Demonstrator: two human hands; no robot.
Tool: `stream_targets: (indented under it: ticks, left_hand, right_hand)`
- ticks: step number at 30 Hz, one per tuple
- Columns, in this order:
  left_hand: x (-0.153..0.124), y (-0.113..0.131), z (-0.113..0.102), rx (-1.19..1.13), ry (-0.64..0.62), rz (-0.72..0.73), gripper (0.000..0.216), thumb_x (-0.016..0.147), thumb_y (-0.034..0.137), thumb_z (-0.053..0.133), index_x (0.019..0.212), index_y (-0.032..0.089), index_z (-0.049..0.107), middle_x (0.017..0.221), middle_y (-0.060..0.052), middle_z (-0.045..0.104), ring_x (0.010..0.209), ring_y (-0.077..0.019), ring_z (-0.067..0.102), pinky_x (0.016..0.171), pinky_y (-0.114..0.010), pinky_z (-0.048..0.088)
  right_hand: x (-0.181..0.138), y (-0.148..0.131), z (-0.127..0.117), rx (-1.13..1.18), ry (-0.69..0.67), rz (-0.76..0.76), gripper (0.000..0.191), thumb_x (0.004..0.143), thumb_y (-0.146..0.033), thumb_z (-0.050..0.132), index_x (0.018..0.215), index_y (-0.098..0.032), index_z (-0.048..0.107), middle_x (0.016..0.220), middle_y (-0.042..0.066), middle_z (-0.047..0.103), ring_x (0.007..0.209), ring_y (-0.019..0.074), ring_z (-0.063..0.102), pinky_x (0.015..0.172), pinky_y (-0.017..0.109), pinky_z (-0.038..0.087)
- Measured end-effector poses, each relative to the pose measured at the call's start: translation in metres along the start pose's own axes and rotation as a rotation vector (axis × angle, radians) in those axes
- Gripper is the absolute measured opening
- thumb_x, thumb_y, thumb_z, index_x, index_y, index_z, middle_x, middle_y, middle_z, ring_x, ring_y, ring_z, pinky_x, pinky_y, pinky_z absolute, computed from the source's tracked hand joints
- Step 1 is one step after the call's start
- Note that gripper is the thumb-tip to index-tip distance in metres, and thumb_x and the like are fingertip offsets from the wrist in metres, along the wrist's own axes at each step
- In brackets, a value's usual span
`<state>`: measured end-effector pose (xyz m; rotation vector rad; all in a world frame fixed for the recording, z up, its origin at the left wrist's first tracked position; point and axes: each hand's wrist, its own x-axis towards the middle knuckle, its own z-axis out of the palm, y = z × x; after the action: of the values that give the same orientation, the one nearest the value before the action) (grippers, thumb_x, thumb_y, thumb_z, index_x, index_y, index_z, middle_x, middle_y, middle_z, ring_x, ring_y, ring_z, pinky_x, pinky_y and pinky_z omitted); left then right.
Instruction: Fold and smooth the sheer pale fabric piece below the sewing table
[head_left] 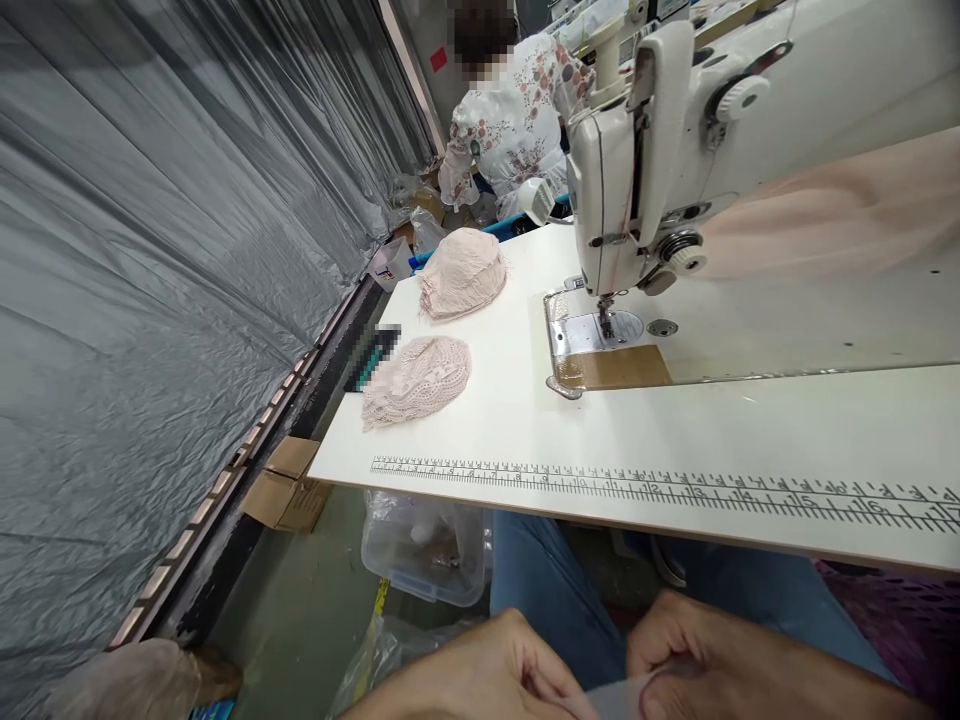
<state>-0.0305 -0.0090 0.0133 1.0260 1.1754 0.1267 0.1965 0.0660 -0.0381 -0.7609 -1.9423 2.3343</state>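
Low at the bottom edge, below the tabletop (525,420) and above blue-trousered knees: left hand (480,670) and right hand (720,660) close together, both pinched shut on a thin pale strip of fabric (619,693) stretched between them. Left grip closed with thumb and fingers on the strip's left end; right grip closed with thumb pressed onto its right end. Strip partly cut off by the picture's lower border, so full length not visible. Up on the white tabletop, well apart from the hands: a printed ruler scale (660,492) along the near edge, a white sewing machine (675,150) at the right with its needle over a metal plate (592,345), pink cloth (825,210) draped behind it. At the left of the tabletop, two stacks of pink lace pieces, a nearer stack (420,380) and a farther stack (463,272). Beneath the tabletop, a clear plastic bin (424,550) on the floor and cardboard boxes (289,485) beside grey plastic sheeting (150,250). Farther back, another person in a floral blouse (517,120), seated facing away.
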Motion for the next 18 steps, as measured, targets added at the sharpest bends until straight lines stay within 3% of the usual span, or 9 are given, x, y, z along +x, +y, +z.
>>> stream_targets:
  ticks: [5,11,15,18]
  left_hand:
    - [0.003,0.0075,0.0006,0.029,0.036,-0.04,0.062,0.061,0.067,0.078,0.099,0.018,0.079,0.071,-0.002,0.071,0.053,-0.0064,0.046,0.051,-0.017,0.032]
    - [0.0064,0.0068,0.0014,-0.001,0.081,-0.089,0.067,0.052,0.069,0.081,0.092,0.016,0.08,0.057,0.001,0.059,0.05,-0.0044,0.031,0.049,-0.018,0.029]
    - [0.0089,0.0045,0.0029,-0.011,0.1,-0.087,0.063,0.052,0.066,0.083,0.089,0.015,0.08,0.055,0.002,0.056,0.05,-0.0042,0.032,0.048,-0.017,0.028]
    - [0.0079,0.0016,0.0002,0.014,0.118,-0.091,0.059,0.056,0.065,0.082,0.089,0.016,0.08,0.06,0.001,0.063,0.05,-0.0049,0.036,0.048,-0.017,0.03]
  right_hand:
    - [0.0058,0.0004,0.005,-0.05,-0.008,-0.029,0.019,0.067,-0.033,0.07,0.061,-0.016,0.072,0.054,-0.005,0.048,0.053,0.0093,0.041,0.047,0.02,0.026]
    - [0.0087,-0.0011,0.0006,-0.016,-0.088,-0.055,0.03,0.073,-0.041,0.062,0.066,-0.014,0.073,0.058,-0.002,0.053,0.057,0.0105,0.044,0.051,0.021,0.031]
    - [0.0091,-0.0033,0.0,-0.032,-0.111,-0.05,0.025,0.066,-0.037,0.07,0.072,-0.014,0.077,0.056,-0.004,0.052,0.055,0.0101,0.043,0.048,0.02,0.029]
    - [0.0087,-0.0022,0.0031,-0.055,-0.078,-0.045,0.013,0.062,-0.026,0.074,0.067,-0.016,0.078,0.054,-0.005,0.052,0.053,0.0095,0.045,0.047,0.019,0.028]
